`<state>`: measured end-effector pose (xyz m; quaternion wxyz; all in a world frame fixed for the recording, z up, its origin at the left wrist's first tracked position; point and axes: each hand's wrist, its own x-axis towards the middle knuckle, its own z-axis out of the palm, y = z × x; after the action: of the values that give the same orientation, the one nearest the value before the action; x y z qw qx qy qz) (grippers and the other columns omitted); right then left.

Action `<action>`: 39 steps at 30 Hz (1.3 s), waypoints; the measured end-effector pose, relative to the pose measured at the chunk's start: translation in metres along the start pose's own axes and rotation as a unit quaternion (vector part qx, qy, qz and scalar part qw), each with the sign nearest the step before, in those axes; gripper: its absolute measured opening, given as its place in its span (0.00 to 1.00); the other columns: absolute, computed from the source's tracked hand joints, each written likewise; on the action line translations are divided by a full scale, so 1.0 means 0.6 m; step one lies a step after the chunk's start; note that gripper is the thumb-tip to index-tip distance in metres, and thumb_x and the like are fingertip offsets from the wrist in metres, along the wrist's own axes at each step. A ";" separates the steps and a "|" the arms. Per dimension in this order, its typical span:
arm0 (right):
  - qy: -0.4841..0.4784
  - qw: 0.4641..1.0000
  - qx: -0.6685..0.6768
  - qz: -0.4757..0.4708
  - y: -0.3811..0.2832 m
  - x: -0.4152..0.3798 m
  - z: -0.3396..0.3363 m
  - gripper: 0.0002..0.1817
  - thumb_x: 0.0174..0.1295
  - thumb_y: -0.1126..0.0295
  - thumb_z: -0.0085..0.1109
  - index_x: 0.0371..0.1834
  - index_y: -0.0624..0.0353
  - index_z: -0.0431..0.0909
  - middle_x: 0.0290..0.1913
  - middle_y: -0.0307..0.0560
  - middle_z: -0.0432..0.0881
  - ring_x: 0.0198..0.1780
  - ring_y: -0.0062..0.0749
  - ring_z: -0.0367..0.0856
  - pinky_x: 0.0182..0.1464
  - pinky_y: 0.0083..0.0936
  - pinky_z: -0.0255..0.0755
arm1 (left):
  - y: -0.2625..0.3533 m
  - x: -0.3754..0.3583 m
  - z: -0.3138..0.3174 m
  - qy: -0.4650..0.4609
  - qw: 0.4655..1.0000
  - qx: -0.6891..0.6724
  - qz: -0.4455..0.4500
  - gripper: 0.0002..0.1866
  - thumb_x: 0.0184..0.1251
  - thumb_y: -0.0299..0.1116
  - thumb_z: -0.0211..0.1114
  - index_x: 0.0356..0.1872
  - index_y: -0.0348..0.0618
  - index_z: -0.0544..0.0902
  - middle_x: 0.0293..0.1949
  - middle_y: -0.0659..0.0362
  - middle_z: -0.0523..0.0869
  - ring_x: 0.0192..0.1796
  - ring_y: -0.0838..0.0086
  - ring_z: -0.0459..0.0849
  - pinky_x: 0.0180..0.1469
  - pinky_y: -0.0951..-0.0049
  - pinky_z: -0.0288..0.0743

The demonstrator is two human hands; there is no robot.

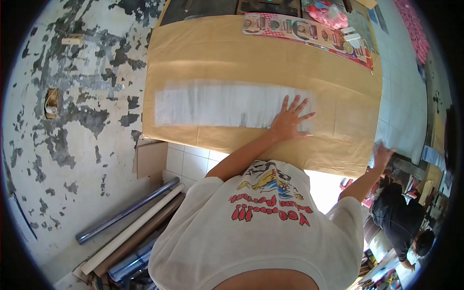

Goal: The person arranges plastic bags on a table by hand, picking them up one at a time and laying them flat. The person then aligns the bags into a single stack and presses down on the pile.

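Observation:
My left hand (292,118) lies flat with its fingers spread on the right end of a long whitish strip (208,105). The strip has a streaky surface and soft, smeared-looking edges. Under it, brown paper (261,58) covers a wide table. My right hand (383,157) is stretched out to the right, past the table's right edge. Motion blurs its fingers, and I cannot make out whether it holds anything.
Printed food-picture strips (309,34) lie at the table's far right, by a pink plastic bag (328,15) and small white blocks (352,36). Long rolls (130,229) lean at lower left beside a peeling wall (72,121). A person in dark clothes (398,208) bends at right.

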<state>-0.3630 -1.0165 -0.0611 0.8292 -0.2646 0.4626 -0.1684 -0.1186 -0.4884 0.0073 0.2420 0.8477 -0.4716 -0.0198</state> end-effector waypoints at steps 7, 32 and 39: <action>-0.017 0.944 -0.187 0.271 0.083 0.033 -0.041 0.49 0.61 0.22 0.31 0.81 0.34 0.41 0.81 0.56 0.45 0.78 0.60 0.48 0.77 0.57 0.44 | -0.007 -0.002 0.008 0.036 0.999 0.010 0.011 0.39 0.57 0.71 0.59 0.69 0.68 0.73 0.77 0.48 0.55 0.79 0.44 0.47 0.74 0.31 0.35; -0.014 0.936 -0.300 0.182 0.099 0.035 -0.031 0.50 0.59 0.20 0.29 0.81 0.34 0.39 0.81 0.54 0.43 0.79 0.60 0.46 0.77 0.60 0.42 | 0.008 0.010 -0.008 -0.030 0.999 0.003 -0.014 0.39 0.58 0.68 0.60 0.71 0.68 0.70 0.78 0.49 0.53 0.79 0.45 0.45 0.76 0.35 0.31; -0.149 0.959 -0.036 -0.240 -0.005 0.091 0.142 0.52 0.57 0.19 0.28 0.81 0.33 0.37 0.82 0.52 0.41 0.79 0.61 0.44 0.76 0.64 0.39 | 0.005 0.014 -0.003 -0.053 0.998 0.016 -0.018 0.40 0.58 0.70 0.57 0.72 0.69 0.68 0.79 0.49 0.51 0.79 0.44 0.45 0.76 0.36 0.29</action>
<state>-0.2624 -1.0233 -0.0595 0.8139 -0.4196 0.2624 -0.3043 -0.1159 -0.4956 0.0118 0.2029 0.8576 -0.4685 -0.0618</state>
